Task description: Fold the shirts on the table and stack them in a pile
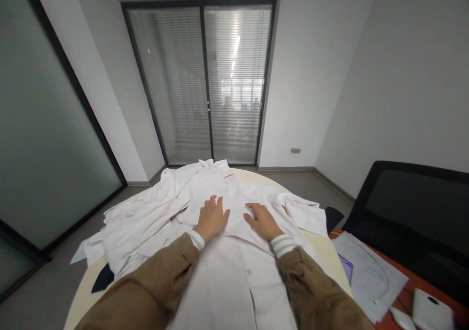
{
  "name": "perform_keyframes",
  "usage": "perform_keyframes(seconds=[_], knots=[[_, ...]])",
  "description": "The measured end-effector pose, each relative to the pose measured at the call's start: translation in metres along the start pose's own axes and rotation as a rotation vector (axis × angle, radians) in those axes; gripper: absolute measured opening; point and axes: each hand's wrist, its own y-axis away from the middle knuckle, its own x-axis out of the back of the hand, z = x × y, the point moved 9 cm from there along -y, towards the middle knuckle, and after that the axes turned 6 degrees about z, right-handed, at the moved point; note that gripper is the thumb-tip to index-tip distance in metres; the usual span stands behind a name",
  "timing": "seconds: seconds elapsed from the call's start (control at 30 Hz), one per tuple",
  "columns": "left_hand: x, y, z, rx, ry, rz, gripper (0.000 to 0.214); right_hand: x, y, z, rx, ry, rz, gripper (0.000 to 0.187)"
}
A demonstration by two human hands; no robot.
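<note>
A: What was closest to us?

B: Two brown sleeves (pixel 146 288), low in the frame. A white shirt (pixel 220 286) lay between them, from the bottom edge up to the middle, with a button (pixel 249 272) on its front.

A: And the hands?

B: The left hand (pixel 213 218) and the right hand (pixel 263 221) were palm down on the shirt, in the middle of the frame. Their fingers were loose and apart. Neither one gripped anything.

A: How would that shirt have felt?

B: Light, soft and floppy, I'd guess. It looked easy to wrinkle but hard to break. One pinch would probably have made it sag, so its two side edges seemed the best places to hold.

A: What was around it?

B: It was on a pale table (pixel 83 298). Dark cloth (pixel 103 278) poked out at the lower left, and papers (pixel 366 271) lay at the lower right. More white clothes (pixel 146 217) sat rumpled on the left.

A: And far off?

B: A black chair (pixel 414 217) at the right, then a glass door (pixel 238 85) with blinds, top middle.
</note>
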Motion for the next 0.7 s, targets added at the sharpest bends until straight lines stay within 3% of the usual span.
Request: perform_keyframes(seconds=[0.1,0.17,0.37,0.5,0.63,0.7], knots=[[-0.038,0.041,0.004,0.041,-0.009,-0.13,0.07,0.0,-0.003,0.007,-0.07,-0.065,0.011,0.041],[-0.044,0.056,0.005,-0.026,-0.006,-0.081,0.069,0.003,-0.006,0.011,-0.103,-0.088,-0.026,0.04],[-0.025,0.063,0.005,-0.113,0.023,0.024,0.06,0.042,0.0,0.047,-0.299,0.194,-0.306,0.043],[-0.013,0.06,0.003,-0.091,0.01,0.098,0.056,0.066,0.022,0.063,-0.323,0.191,-0.506,0.045],[-0.015,0.061,-0.014,0.028,-0.026,0.103,0.059,0.074,0.039,0.069,-0.356,0.063,-0.604,0.04],[-0.018,0.061,-0.016,0.013,-0.017,0.077,0.061,0.084,0.04,0.079,-0.432,0.07,-0.549,0.034]])
